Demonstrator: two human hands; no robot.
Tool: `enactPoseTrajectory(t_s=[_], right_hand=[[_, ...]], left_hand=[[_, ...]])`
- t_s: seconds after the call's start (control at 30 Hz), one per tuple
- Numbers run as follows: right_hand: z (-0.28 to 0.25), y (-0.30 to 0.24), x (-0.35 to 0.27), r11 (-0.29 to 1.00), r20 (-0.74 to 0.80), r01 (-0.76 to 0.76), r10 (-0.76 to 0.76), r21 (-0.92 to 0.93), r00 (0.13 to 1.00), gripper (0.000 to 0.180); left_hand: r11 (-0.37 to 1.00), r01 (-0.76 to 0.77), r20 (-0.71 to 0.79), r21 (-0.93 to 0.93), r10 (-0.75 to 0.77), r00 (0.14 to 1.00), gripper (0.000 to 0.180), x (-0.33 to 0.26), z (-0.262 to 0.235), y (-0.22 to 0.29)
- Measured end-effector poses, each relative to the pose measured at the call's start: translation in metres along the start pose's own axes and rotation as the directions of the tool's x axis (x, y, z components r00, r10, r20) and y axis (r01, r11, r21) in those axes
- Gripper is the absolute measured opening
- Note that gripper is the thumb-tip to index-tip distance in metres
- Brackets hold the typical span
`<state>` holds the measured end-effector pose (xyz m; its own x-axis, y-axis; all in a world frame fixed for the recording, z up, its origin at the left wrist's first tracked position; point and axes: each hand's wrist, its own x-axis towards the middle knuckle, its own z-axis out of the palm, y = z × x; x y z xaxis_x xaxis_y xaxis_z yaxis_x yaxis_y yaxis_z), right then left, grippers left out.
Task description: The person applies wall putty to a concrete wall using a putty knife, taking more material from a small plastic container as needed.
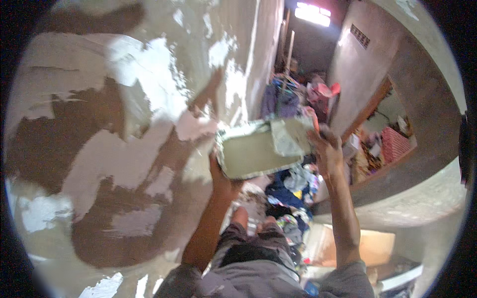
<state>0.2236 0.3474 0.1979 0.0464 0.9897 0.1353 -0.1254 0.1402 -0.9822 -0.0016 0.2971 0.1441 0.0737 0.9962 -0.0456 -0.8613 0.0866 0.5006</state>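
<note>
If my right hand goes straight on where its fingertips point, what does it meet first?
Probably the tray, which looks close to the right hand, though depth is unclear.

Left hand [223, 183], one: raised before the person's body, gripping, fingers partly hidden. Left forearm [204, 228], bare: slants up and inward. Right hand [328, 145], one: held higher, fingers curled in a grip. Right forearm [344, 213], bare: rises steeply, tilting slightly inward. Hands well apart.
</note>
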Motion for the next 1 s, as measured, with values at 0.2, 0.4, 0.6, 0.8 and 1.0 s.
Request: enactPoseTrajectory(t_s=[0.2, 0.4, 0.6, 0.8, 1.0], right_hand=[[0.013, 0.045, -0.063, 1.0, -0.077, 0.011, -0.011, 0.004, 0.997, 0.01], [0.033, 0.075, -0.101, 0.994, -0.045, 0.072, -0.069, 0.078, 0.997, 0.007], [0.039, 0.081, -0.129, 0.991, -0.026, -0.013, 0.016, 0.136, 1.0, 0.007], [0.033, 0.082, -0.151, 0.995, -0.018, -0.004, 0.006, 0.105, 1.0, 0.005], [0.029, 0.085, -0.166, 0.995, 0.026, -0.035, 0.033, 0.096, 0.999, 0.009]], left_hand=[[0.927, -0.303, 0.126, 0.221, 0.281, 0.952, 0.058, -0.052, -0.033, -0.006], [0.994, -0.031, 0.014, -0.104, 0.032, 0.999, 0.058, -0.087, -0.052, -0.003], [0.996, -0.025, -0.044, -0.089, 0.021, 0.999, 0.058, -0.118, -0.08, -0.012], [0.996, -0.018, -0.115, -0.087, 0.008, 0.993, 0.06, -0.142, -0.091, -0.025], [0.999, -0.051, -0.134, 0.019, 0.053, 0.99, 0.065, -0.157, -0.091, -0.032]])
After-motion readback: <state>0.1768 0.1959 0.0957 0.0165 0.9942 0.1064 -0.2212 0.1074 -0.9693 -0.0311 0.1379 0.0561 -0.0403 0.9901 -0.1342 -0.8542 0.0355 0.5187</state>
